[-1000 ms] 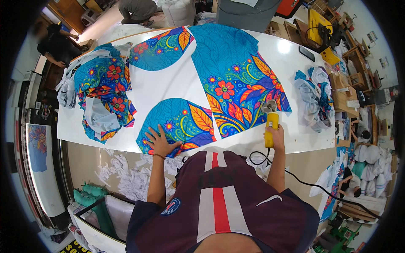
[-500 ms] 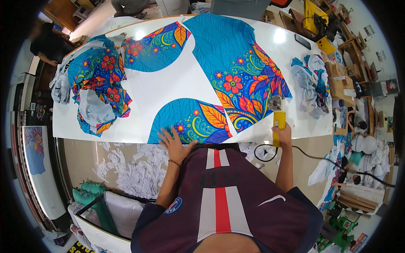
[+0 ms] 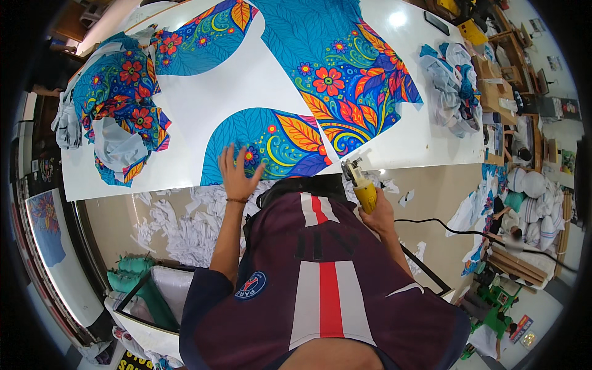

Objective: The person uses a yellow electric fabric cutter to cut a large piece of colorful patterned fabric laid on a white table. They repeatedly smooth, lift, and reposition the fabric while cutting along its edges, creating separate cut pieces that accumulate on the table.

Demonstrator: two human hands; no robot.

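My right hand [image 3: 377, 213] grips a yellow electric rotary cloth cutter [image 3: 364, 192], its metal head at the table's front edge. A black cord trails off to the right. My left hand [image 3: 239, 172] lies with fingers spread on a curved printed fabric piece [image 3: 280, 145], teal with flowers and orange leaves. Just beyond the cutter is a larger fabric panel [image 3: 336, 80] in the same print, a narrow white gap between the two. Another curved piece [image 3: 200, 46] lies at the far left of the white table [image 3: 246, 92].
Crumpled printed fabric [image 3: 126, 105] is heaped on the table's left, with a smaller pile of scraps [image 3: 453, 86] at the right. A phone [image 3: 436, 23] rests near the far right edge. White scraps [image 3: 176, 231] cover the floor below. A person [image 3: 496, 327] is at lower right.
My right hand has brought the cutter left and nearer, from the large panel's right edge to the table's front edge. My left hand stays on the curved piece. The view has shifted.
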